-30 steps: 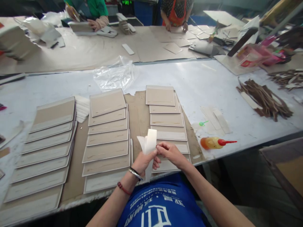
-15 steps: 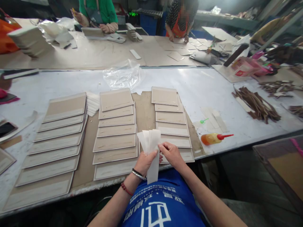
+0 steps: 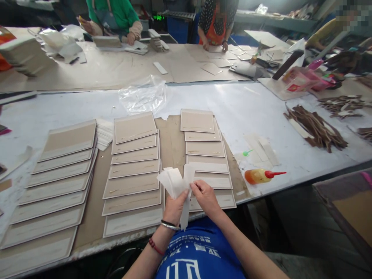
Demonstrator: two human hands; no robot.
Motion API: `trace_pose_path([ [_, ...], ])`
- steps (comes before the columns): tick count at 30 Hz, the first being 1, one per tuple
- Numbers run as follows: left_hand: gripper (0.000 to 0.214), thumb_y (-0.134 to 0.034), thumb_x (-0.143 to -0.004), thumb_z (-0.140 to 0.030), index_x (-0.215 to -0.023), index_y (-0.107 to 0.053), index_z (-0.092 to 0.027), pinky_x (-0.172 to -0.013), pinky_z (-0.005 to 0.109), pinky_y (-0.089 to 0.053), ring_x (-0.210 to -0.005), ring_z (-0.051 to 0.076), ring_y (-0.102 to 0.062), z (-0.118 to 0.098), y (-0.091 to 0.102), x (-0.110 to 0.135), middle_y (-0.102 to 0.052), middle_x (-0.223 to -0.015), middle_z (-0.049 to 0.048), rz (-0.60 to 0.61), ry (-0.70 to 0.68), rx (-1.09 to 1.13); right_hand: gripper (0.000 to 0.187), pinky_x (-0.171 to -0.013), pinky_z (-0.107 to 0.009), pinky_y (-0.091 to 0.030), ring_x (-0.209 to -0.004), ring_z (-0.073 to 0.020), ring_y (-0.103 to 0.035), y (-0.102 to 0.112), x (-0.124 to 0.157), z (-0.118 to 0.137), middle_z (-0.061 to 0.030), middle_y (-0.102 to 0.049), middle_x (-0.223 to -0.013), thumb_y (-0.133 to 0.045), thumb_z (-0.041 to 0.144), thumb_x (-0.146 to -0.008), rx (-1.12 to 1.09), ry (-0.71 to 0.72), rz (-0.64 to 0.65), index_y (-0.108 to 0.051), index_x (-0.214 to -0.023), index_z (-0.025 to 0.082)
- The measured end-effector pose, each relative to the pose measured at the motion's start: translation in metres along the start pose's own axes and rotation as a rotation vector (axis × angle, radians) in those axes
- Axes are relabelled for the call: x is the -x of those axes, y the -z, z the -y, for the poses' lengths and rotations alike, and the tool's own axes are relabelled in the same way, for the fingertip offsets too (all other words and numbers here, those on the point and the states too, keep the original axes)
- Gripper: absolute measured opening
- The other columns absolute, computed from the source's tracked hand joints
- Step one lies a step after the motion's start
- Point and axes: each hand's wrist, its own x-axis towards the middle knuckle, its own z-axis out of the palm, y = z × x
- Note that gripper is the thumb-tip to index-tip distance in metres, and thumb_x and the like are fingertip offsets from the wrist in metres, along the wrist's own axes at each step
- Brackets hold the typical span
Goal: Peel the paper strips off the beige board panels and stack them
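Observation:
My left hand (image 3: 175, 206) is closed around a fanned bundle of white strips (image 3: 171, 181), which look like paper or thin fabric. My right hand (image 3: 206, 197) pinches the edge of one strip (image 3: 188, 174), which stands apart from the bundle and hangs down past my left hand. Both hands are close together above the table's front edge. Beige panels with dark edges lie overlapped in a left row (image 3: 71, 140), a middle row (image 3: 135, 128) and a right row (image 3: 197, 121). Many panels bear a pale strip or a shiny, glue-like streak.
A squeeze bottle (image 3: 257, 176) with a red nozzle lies right of the panels, near a green cap (image 3: 246, 152) and loose pale strips (image 3: 263, 149). Brown strips (image 3: 315, 126) are heaped farther right. Clear plastic (image 3: 142, 97) lies behind. Two people (image 3: 116, 17) work across the table.
The bundle has tilted left and the single strip has spread away from it to the right, with my right hand still pinching it. The camera view has shifted slightly.

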Motion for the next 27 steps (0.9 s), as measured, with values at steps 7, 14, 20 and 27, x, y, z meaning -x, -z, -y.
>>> trace_pose_path([
  [7, 0.048, -0.077, -0.058, -0.036, -0.096, -0.063, -0.011, -0.076, 0.028, -0.052, -0.089, 0.023, -0.063, -0.003, -0.025, -0.015, -0.068, -0.095, 0.0103, -0.177, 0.001, -0.095, 0.03, -0.051, -0.023, -0.034, -0.053, -0.0115, -0.041, 0.001, -0.022, -0.008, 0.0031, -0.046, -0.055, -0.053, 0.045, -0.074, -0.281, -0.214, 0.049, -0.049, -0.061, 0.018],
  [14, 0.04, -0.072, -0.066, -0.033, -0.099, -0.062, -0.014, -0.081, 0.027, -0.05, -0.095, 0.022, -0.061, 0.001, -0.033, -0.026, -0.067, -0.1, 0.0084, -0.251, -0.071, -0.28, 0.039, -0.051, -0.023, -0.032, -0.052, -0.0118, -0.043, 0.008, -0.035, -0.018, 0.0025, -0.042, -0.049, -0.044, 0.046, -0.08, -0.195, -0.239, 0.037, -0.044, -0.052, 0.018],
  [20, 0.033, -0.067, -0.071, -0.028, -0.1, -0.063, -0.012, -0.088, 0.029, -0.046, -0.097, 0.022, -0.061, -0.002, -0.033, -0.027, -0.067, -0.1, 0.0093, -0.158, -0.001, -0.273, 0.036, -0.055, -0.024, -0.032, -0.057, -0.0127, -0.042, 0.012, -0.042, -0.024, 0.0012, -0.045, -0.057, -0.038, 0.042, -0.083, -0.052, -0.182, -0.014, -0.043, -0.056, 0.019],
  [27, 0.041, -0.073, -0.064, -0.028, -0.1, -0.062, -0.011, -0.079, 0.028, -0.051, -0.09, 0.023, -0.063, -0.001, -0.03, -0.027, -0.068, -0.095, 0.0095, -0.187, 0.035, -0.257, 0.039, -0.046, -0.022, -0.029, -0.048, -0.0104, -0.037, 0.009, -0.048, -0.03, 0.0045, -0.036, -0.048, -0.048, 0.05, -0.076, -0.212, -0.293, 0.013, -0.036, -0.054, 0.02],
])
